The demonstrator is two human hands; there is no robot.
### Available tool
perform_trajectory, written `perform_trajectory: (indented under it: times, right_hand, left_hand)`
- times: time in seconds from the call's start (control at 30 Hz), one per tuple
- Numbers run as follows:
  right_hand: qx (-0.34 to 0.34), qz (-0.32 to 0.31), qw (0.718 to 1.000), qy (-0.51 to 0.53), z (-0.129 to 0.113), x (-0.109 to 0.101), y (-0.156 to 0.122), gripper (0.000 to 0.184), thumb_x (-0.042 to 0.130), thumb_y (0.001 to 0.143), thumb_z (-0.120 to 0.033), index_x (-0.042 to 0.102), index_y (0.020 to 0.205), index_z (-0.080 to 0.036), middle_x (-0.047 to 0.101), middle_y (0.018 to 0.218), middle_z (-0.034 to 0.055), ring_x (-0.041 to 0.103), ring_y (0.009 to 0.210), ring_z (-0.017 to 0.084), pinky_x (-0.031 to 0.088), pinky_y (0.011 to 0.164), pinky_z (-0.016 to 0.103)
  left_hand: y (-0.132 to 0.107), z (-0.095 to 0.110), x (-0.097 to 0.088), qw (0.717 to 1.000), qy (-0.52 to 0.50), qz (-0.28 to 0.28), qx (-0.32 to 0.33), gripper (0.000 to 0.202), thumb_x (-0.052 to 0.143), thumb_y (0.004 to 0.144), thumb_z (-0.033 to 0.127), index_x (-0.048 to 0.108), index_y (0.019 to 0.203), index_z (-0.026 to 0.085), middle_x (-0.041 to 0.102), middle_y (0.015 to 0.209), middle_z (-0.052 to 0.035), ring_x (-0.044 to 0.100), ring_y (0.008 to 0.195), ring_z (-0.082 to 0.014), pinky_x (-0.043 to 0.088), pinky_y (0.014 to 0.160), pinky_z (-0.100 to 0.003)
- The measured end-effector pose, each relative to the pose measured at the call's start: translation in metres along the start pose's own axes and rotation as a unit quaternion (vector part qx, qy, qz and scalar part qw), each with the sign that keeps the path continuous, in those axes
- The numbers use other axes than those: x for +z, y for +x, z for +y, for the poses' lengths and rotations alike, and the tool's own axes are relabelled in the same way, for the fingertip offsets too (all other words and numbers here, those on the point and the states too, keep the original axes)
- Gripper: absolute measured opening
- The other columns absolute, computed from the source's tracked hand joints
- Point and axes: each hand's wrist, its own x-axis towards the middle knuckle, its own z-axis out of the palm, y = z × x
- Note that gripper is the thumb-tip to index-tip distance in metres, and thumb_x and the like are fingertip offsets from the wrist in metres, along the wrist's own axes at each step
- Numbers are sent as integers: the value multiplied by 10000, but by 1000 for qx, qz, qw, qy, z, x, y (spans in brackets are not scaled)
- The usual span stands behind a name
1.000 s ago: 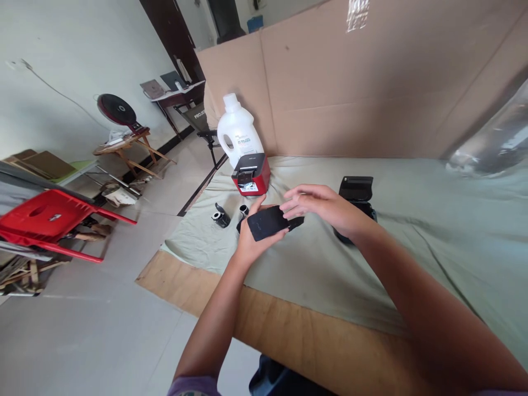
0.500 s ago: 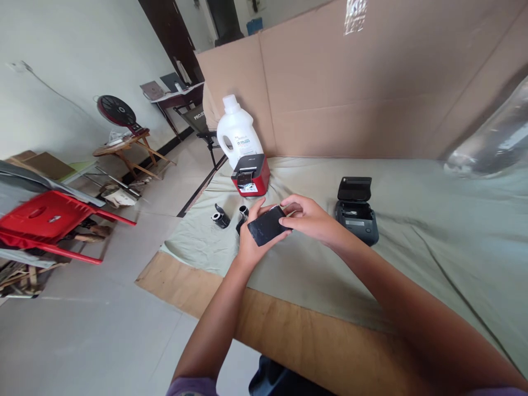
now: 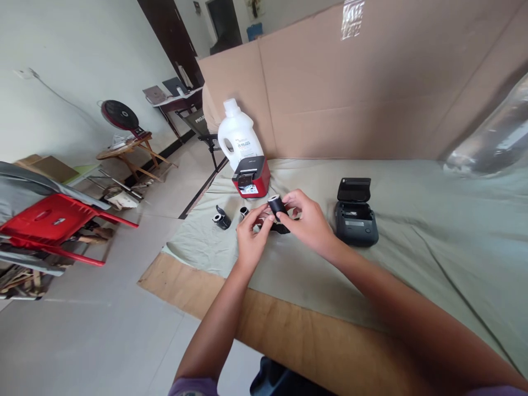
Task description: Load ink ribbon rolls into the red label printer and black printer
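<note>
A small black paper roll with a pale core is held up over the cloth between my two hands. My right hand pinches its right side between thumb and fingers. At its left side my left hand is closed, fingertips against the roll. Below the roll a dark, glossy piece shows between the hands; I cannot tell if it is joined to the roll. Two more black rolls, one loosely unwound and one partly hidden, sit to the left.
A dark label printer stands lid up on the right. Behind my hands are a red and black printer and a white jug. A cardboard wall closes the back, with a clear plastic bag against it.
The flat black face that lay across my left palm is gone from view. A black roll now stands upright between my fingertips, and my left hand has turned to a pinch.
</note>
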Motion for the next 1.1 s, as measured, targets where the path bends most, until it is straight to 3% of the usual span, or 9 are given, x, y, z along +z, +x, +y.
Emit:
perform_trajectory:
  times: [0.13, 0.4, 0.53, 0.67, 0.83, 1.1]
  right_hand:
    - [1, -21, 1000, 22, 0, 10, -8, 169, 636, 812, -241, 573, 968, -227, 700, 986, 31, 674, 900, 180, 477, 702, 287]
    - [-4, -6, 1000, 10, 6, 15, -13, 184, 603, 835, -211, 634, 1015, -230, 701, 1036, 39, 652, 938, 180, 469, 683, 281]
    - [-16, -9, 1000, 9, 9, 17, -15, 240, 575, 847, -198, 665, 1068, -225, 686, 1073, 52, 637, 911, 170, 464, 678, 282]
    - [1, 34, 999, 10, 16, 18, -12, 329, 573, 849, -230, 651, 1167, -202, 657, 1138, 82, 630, 863, 165, 470, 663, 287]
    - [49, -28, 996, 67, 23, 16, -7, 263, 569, 866, -307, 691, 1065, -186, 735, 985, 50, 658, 819, 170, 493, 700, 294]
    - [80, -5, 991, 106, 30, 16, -8, 237, 612, 836, -356, 721, 954, -181, 743, 861, 32, 667, 732, 169, 515, 704, 298]
  left_hand:
    - [1, -5, 5, 990, -105, 49, -77, 365, 796, 779, 426, 761, 1062, 198, 782, 1012, -70, 736, 921, -225, 593, 861, -378]
    - [3, -17, 8, 973, -189, 36, -128, 441, 855, 713, 395, 759, 1104, 214, 778, 1071, -66, 732, 994, -222, 581, 934, -390]
    - [6, -19, 6, 973, -185, 47, -128, 504, 859, 707, 406, 737, 1157, 212, 769, 1079, -73, 726, 999, -215, 586, 919, -366]
    - [7, -17, 3, 979, -171, 38, -107, 548, 849, 718, 430, 712, 1211, 232, 756, 1060, -60, 724, 954, -194, 614, 820, -308]
    - [6, -14, 2, 982, -157, 30, -103, 459, 797, 764, 493, 722, 1133, 229, 737, 960, -41, 718, 852, -178, 631, 678, -281]
    - [7, -15, 2, 983, -158, -12, -91, 415, 799, 773, 445, 701, 1114, 229, 716, 1214, -102, 709, 1081, -252, 621, 798, -337]
